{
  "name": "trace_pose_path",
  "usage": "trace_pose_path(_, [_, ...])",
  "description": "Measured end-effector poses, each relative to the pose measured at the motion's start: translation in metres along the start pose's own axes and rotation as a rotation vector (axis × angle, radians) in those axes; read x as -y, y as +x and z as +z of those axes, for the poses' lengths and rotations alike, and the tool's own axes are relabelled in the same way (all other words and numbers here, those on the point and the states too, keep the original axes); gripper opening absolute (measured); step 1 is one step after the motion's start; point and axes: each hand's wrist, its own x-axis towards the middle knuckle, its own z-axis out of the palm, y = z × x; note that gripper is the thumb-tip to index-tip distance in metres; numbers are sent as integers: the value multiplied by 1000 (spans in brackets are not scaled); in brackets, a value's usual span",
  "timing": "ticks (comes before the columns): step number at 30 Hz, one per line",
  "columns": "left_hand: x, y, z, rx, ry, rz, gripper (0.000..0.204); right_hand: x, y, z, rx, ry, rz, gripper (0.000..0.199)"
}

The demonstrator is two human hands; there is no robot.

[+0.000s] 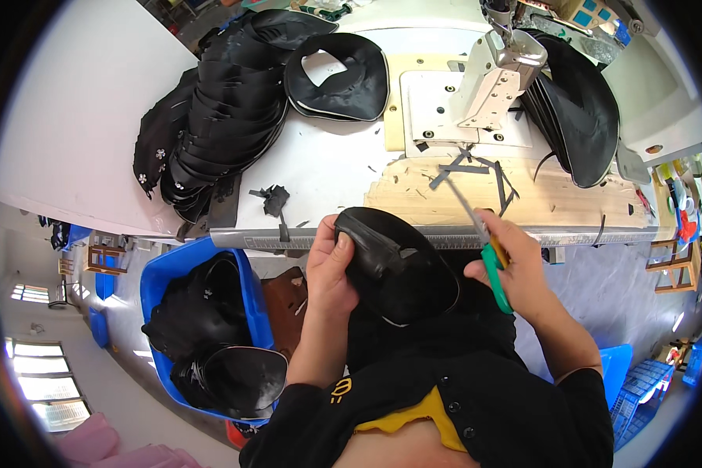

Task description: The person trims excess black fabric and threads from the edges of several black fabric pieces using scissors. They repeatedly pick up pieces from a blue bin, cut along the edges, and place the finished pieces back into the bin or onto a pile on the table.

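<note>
Somebody's left hand (331, 274) grips a curved black piece (423, 290) by its side, holding it up at the front edge of the white surface (320, 173); the right hand (518, 261) grasps green-handled scissors (494, 281), blades pointing over the wooden board (573, 201).

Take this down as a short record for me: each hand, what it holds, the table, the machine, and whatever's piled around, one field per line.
Left hand: gripping the left edge of a curved black piece
Right hand: holding green-handled scissors, blades pointing away from the body
White table: dark scraps scattered on it
Wooden board: narrow black strips lying on it
Sewing machine: white, beyond the board
Left pile: overlapping black pieces
Right pile: more black pieces
Blue bin: below the table, left, holding black pieces
</note>
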Motion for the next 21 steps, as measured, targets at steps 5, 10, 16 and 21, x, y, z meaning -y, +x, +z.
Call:
trace_pose_path(5, [-30,14,15,155,-216,116,35,-2,7,6,-46,88,-30,77])
trace_pose_path(10, [-40,19,25,109,-218,179,43,5,11,24,-78,328,197,67])
trace_pose_path(16, [-40,17,18,315,-127,149,30,-2,30,30,89,564,203,62])
trace_pose_path(21, [-42,14,14,64,1174,589,24,-11,15,24,-33,503,189,57])
